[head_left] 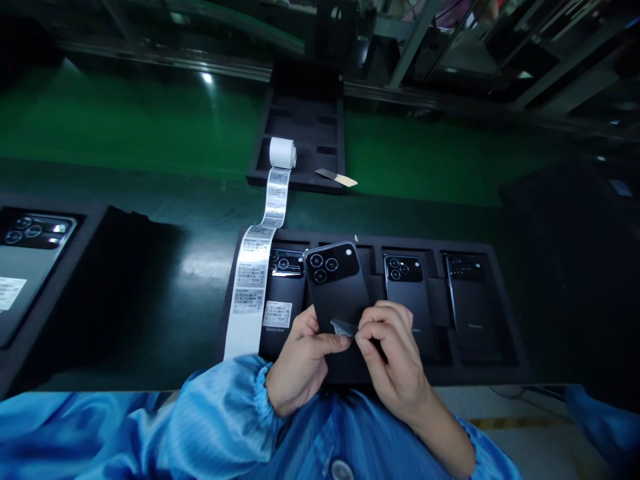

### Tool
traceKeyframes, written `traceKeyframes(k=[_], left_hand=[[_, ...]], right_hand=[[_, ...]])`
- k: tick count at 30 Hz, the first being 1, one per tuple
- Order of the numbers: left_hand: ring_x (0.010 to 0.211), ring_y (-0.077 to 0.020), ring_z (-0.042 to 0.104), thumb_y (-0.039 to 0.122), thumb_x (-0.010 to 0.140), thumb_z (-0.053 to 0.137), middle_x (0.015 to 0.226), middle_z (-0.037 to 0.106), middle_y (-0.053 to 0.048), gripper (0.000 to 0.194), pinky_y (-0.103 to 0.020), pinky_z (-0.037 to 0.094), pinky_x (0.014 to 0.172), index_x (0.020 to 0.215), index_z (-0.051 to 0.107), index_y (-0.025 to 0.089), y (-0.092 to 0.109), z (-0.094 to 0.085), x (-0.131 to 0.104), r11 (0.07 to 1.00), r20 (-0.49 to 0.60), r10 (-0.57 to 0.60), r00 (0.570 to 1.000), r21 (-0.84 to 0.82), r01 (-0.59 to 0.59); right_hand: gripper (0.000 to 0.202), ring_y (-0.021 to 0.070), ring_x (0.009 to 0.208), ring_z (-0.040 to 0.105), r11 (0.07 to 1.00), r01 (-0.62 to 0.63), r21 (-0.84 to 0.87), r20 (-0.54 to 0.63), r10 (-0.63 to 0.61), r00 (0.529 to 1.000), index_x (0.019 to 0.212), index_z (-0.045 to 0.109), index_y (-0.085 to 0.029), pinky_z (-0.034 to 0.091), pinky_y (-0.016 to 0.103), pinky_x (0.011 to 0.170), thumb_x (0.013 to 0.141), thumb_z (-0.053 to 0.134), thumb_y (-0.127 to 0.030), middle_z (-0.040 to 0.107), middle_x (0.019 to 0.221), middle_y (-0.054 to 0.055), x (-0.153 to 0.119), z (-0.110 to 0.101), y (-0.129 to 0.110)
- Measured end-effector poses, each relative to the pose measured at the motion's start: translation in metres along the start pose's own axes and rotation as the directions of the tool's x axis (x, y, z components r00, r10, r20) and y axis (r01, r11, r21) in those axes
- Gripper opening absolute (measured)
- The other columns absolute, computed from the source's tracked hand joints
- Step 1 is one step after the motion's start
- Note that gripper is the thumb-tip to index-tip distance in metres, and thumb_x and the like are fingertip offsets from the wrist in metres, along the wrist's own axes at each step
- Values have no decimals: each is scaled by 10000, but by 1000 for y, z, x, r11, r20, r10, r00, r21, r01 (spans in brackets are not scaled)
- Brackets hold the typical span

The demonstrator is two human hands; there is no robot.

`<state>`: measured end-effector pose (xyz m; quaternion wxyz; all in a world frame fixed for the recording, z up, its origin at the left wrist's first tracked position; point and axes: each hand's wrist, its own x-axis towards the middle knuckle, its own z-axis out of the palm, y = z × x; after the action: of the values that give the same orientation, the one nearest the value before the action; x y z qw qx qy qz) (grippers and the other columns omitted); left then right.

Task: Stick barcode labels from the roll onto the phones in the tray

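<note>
A dark smartphone (337, 287) is held back side up by my left hand (306, 357), its thumb lying across the lower part of the back. My right hand (393, 353) pinches the right corner of a label sticker (343, 327) on that phone; the sticker is partly lifted and creased. Below the phone lies a black foam tray (507, 333). In it rest a phone with a label (278, 313) at the left, and a phone (406, 287) and another phone (467, 300) at the right. A strip of printed labels (250, 273) runs down over the tray's left side.
Behind stands a second black tray (300, 123) with the label roll (283, 153) and a thin blade-like strip (337, 177) on it. At far left, another tray holds a labelled phone (30, 267). A green belt (150, 117) crosses behind the dark table (200, 267).
</note>
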<state>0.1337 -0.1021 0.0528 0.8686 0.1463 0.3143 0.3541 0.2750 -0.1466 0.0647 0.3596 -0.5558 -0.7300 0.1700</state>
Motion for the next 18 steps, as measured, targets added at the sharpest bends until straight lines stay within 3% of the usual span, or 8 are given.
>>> traceKeyframes(k=[4, 7, 10, 16, 18], left_hand=[[780, -119, 584, 69, 658, 713, 813, 650, -17, 253, -214, 446, 762, 886, 639, 150, 0, 0, 1, 1000, -1, 14, 1000, 22, -14], [849, -144, 592, 62, 643, 705, 871, 652, -22, 338, -230, 446, 796, 959, 640, 162, 0, 0, -1, 1000, -4, 8, 1000, 29, -8], [880, -160, 591, 45, 609, 704, 889, 652, -19, 413, -231, 447, 782, 994, 635, 179, 0, 1, -2, 999, -11, -18, 1000, 29, 18], [784, -127, 561, 26, 599, 687, 886, 640, -17, 433, -218, 436, 714, 996, 624, 189, -3, -2, -2, 998, -9, -42, 999, 43, 42], [726, -105, 528, 14, 601, 667, 868, 634, -14, 430, -210, 424, 682, 993, 624, 186, -4, -3, -2, 997, -12, -50, 999, 55, 51]], right_hand=[[107, 223, 931, 433, 999, -14, 49, 18, 13, 1000, 902, 484, -178, 351, 413, 815, 903, 414, -98, 469, 926, 57, 3, -3, 3], [38, 246, 1010, 421, 998, -26, 56, 6, 26, 1000, 904, 494, -193, 353, 424, 857, 889, 516, -166, 455, 1010, 67, 6, -3, 9], [158, 243, 1063, 420, 990, -91, 109, 0, 91, 996, 890, 480, -211, 363, 400, 890, 848, 632, -217, 432, 1101, 64, 7, -1, 15], [245, 248, 1199, 371, 944, -232, 236, 53, 226, 973, 817, 464, -211, 362, 373, 952, 801, 703, -266, 240, 1404, 54, 8, 3, 22], [257, 255, 1201, 381, 918, -282, 277, 97, 265, 959, 801, 462, -207, 359, 383, 966, 797, 707, -286, 278, 1395, 60, 7, 4, 24]])
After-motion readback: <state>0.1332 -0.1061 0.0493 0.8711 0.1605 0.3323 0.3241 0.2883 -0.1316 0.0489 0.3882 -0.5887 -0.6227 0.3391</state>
